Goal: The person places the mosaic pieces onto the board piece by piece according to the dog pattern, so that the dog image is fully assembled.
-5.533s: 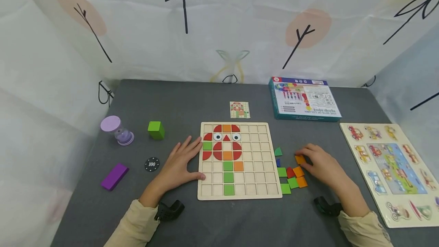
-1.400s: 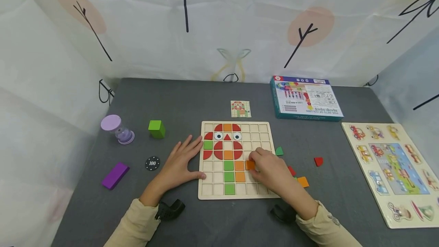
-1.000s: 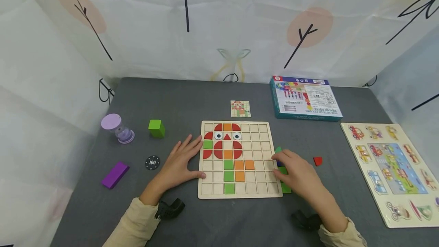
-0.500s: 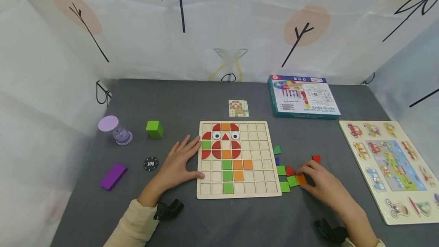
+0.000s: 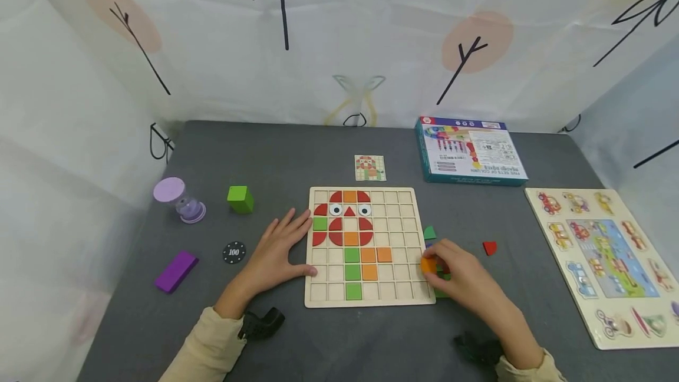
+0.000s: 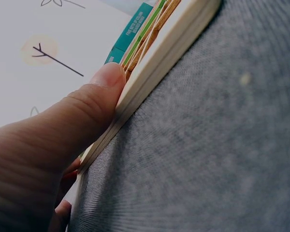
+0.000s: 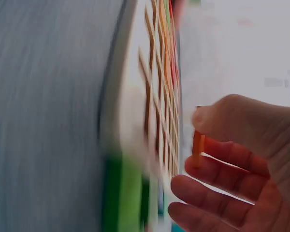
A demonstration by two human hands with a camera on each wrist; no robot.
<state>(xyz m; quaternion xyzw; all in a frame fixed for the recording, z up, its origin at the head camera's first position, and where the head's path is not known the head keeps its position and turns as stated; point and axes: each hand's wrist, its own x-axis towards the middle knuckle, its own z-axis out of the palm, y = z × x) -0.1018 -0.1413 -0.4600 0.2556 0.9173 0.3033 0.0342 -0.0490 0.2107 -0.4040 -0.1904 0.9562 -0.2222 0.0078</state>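
Note:
A wooden grid board [image 5: 403, 292] lies mid-table, with red, orange and green tiles and two eye tiles set in its cells. My left hand [image 5: 278, 255] rests along its left edge, fingers spread and straight, the thumb touching the rim, as the left wrist view also shows. My right hand [image 5: 460, 273] pinches an orange square tile [image 5: 427, 265] between thumb and fingers over the board's right edge. In the right wrist view that orange tile [image 7: 198, 147] stands on edge in the grip. Beneath the right hand, green tiles [image 5: 441, 293] lie partly hidden.
A small pattern card [image 5: 369, 168] lies behind the board, a box [image 5: 471, 152] at the back right. A picture puzzle board [image 5: 610, 264] is on the right, near a red tile [image 5: 490, 247]. On the left are a green cube [image 5: 241, 200], an hourglass [image 5: 183, 199], a purple block [image 5: 177, 272] and a black disc [image 5: 234, 252].
Two orange squares have been added to the board. My right hand took another orange tile from the pile and moved left to the board's edge. The left hand stayed put.

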